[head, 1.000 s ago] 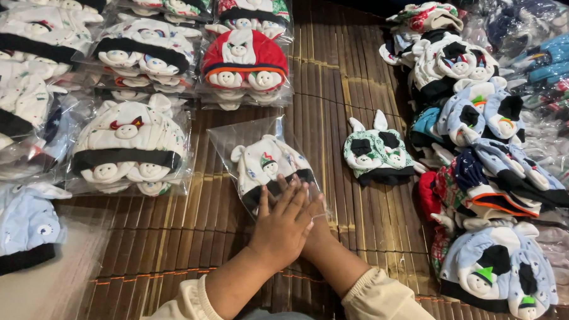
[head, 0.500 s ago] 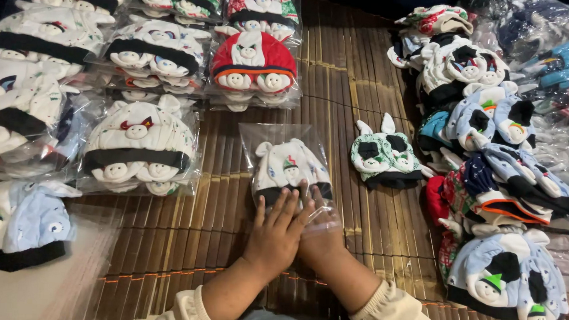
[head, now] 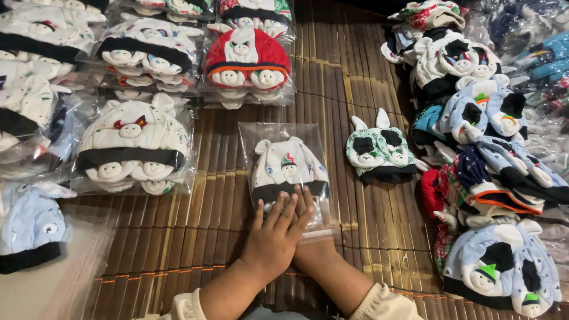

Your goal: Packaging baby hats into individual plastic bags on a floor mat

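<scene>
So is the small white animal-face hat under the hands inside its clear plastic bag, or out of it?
Inside. The white animal-face hat lies flat within the clear plastic bag, whose film extends past it; both hands press the bag's near end.

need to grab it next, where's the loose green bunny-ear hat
In the head view the loose green bunny-ear hat lies unbagged on the bamboo mat, just right of the bagged white hat and left of the pile of loose hats.
</scene>
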